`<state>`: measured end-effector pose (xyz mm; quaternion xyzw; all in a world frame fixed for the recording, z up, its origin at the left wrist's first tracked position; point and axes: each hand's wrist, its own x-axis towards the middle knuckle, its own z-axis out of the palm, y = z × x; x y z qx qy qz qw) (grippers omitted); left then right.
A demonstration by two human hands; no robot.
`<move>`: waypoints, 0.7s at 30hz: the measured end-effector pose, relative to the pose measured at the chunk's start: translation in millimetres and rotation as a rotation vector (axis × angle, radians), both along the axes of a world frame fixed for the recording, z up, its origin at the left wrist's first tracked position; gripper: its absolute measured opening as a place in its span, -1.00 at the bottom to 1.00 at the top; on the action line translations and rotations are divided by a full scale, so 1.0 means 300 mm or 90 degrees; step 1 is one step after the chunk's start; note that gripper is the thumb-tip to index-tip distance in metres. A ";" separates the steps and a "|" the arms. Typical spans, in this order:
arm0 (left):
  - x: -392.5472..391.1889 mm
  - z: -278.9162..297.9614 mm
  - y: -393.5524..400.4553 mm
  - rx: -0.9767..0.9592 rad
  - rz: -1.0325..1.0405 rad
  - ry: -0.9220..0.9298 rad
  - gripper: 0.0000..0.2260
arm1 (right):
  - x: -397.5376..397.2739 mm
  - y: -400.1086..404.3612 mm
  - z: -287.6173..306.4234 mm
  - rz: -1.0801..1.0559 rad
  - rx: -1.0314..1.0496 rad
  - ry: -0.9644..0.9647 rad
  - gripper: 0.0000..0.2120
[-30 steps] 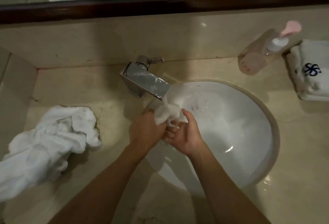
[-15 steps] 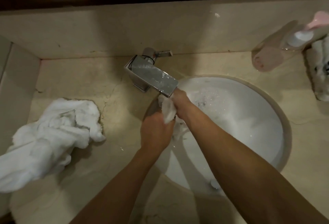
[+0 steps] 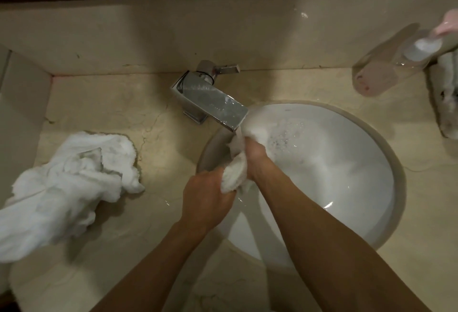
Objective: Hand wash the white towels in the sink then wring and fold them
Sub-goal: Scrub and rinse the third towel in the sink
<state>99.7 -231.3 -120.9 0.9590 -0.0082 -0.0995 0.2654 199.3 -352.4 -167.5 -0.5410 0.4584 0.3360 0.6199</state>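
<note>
1. The beige marble counter [image 3: 128,103] fills most of the view, with a dark-framed mirror edge along the top.
2. The round white sink [image 3: 347,187] is set into the counter right of centre; water and bubbles lie in its upper part near the spout.
3. A crumpled pile of white towels [image 3: 67,187] lies on the counter to the left, well apart from the sink.
4. A chrome faucet [image 3: 213,101] with a flat rectangular spout reaches over the basin's upper left rim; its lever points right.
5. A clear pump bottle [image 3: 386,66] with pinkish liquid and a pink pump head stands at the far right, just beside a folded towel [image 3: 446,103] cut off by the frame edge.
6. The left hand [image 3: 208,200] curls its fingers tight round the lower end of the wet towel.
7. The right hand [image 3: 257,155] grips the upper part, fingers wrapped into the cloth just under the spout.
8. The small wet white towel [image 3: 235,173] is bunched between both hands, over the left side of the basin, its top end touching the stream below the spout.
</note>
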 end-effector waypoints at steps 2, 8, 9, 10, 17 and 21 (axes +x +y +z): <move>0.006 0.000 -0.015 -0.058 -0.001 -0.013 -0.61 | -0.014 -0.046 0.020 -0.057 0.068 0.040 -0.65; 0.030 0.070 -0.005 -0.100 -0.087 -0.095 -0.77 | 0.035 -0.069 0.037 -0.270 0.224 0.066 -0.57; 0.034 0.074 0.013 -0.083 -0.091 -0.094 -0.78 | 0.047 -0.048 0.047 -0.270 0.206 0.063 -0.62; 0.039 0.074 0.030 -0.072 -0.086 -0.086 -0.81 | 0.058 -0.030 0.055 -0.250 0.167 0.043 -0.69; 0.101 0.043 0.018 -0.126 0.008 0.016 -0.61 | 0.013 -0.007 0.055 -0.038 0.007 -0.032 -0.77; 0.119 0.016 0.005 -0.207 0.020 0.060 -0.66 | -0.007 -0.060 0.050 0.076 0.059 -0.038 -0.75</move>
